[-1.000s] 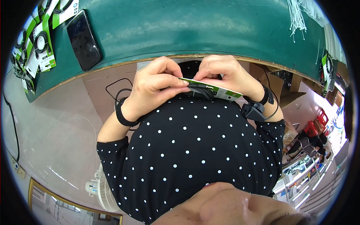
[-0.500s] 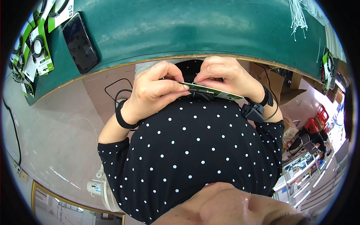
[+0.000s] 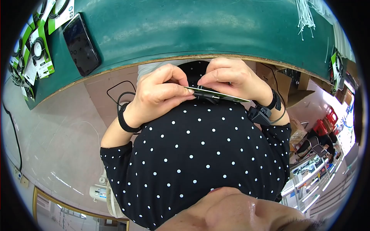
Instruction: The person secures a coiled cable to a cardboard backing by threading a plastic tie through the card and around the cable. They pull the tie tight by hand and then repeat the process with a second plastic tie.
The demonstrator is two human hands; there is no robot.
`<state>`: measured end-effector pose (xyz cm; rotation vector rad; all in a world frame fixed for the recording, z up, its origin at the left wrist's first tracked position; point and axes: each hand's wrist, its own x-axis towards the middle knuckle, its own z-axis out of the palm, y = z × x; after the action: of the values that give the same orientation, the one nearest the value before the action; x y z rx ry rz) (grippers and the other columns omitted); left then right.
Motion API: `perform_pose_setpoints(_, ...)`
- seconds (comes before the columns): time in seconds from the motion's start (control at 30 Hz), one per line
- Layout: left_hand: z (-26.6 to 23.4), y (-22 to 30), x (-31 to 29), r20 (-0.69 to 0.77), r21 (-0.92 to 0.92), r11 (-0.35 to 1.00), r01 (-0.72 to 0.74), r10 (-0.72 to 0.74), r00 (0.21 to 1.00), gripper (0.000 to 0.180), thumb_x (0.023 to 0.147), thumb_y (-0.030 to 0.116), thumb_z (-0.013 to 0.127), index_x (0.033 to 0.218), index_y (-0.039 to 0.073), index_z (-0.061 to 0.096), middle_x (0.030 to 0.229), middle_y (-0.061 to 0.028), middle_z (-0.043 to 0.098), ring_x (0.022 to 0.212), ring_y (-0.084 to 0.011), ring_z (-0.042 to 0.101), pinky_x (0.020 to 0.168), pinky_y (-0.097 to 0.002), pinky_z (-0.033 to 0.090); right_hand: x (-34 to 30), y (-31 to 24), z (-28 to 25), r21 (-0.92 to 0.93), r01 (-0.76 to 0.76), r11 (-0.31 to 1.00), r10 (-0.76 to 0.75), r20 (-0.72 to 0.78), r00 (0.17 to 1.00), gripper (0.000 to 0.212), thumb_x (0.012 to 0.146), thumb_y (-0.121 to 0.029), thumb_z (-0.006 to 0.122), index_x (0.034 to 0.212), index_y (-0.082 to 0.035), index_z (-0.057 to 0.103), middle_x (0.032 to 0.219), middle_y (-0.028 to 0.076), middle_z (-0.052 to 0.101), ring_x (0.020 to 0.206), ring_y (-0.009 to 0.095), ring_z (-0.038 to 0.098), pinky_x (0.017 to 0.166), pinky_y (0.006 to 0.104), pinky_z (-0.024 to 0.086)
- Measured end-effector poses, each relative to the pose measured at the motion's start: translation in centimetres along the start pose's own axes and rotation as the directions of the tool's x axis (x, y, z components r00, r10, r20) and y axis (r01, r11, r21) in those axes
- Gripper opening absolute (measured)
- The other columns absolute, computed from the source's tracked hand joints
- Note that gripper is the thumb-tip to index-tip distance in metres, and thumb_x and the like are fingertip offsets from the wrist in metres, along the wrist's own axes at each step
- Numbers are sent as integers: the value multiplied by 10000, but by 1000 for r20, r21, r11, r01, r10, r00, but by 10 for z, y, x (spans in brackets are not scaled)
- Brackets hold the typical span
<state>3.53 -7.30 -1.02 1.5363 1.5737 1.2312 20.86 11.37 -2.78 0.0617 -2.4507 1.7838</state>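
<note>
A green-and-white backing card [image 3: 235,99] with a black cable [image 3: 206,94] against it is held edge-on in front of my chest, just below the table's front edge. My left hand [image 3: 161,86] is closed, pinching the card's left end and the cable between thumb and fingers. Over the far side of the card, my right hand [image 3: 231,77] is closed in a pinch. A small pale bit shows at its fingertips, too small to name. Part of the card's far face is hidden.
On the green table [image 3: 185,30] lie a black phone [image 3: 81,45], carded cables [image 3: 38,50] at the left and white cable ties [image 3: 305,17] at the far right. A cardboard box [image 3: 281,82] stands below the right edge. A white fan [image 3: 108,198] is behind me at left.
The card has tilted slightly, so less of its near face shows. My right fingertips have shifted a little to the left. My left hand keeps its pinch.
</note>
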Motion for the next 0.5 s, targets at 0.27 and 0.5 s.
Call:
perform_pose_setpoints(0.27, 0, 0, 2, 1, 14, 1000, -13, 13, 1000, 195, 675, 66, 859, 801, 61, 711, 865, -38, 633, 663, -155, 619, 518, -256, 478, -1, 2, -2, -41, 30, 999, -32, -32, 999, 224, 741, 32, 745, 940, -70, 728, 822, 46, 637, 713, 208, 631, 585, 313, 488)
perform_pose_setpoints(0.5, -1, 0, 4, 9, 14, 1000, -16, 16, 1000, 194, 673, 67, 859, 795, 60, 709, 860, -37, 633, 667, -154, 619, 515, -256, 476, -1, 0, -2, -49, 5, 999, -8, -68, 998, 214, 745, 36, 748, 930, -69, 729, 803, 48, 630, 698, 209, 626, 576, 311, 483)
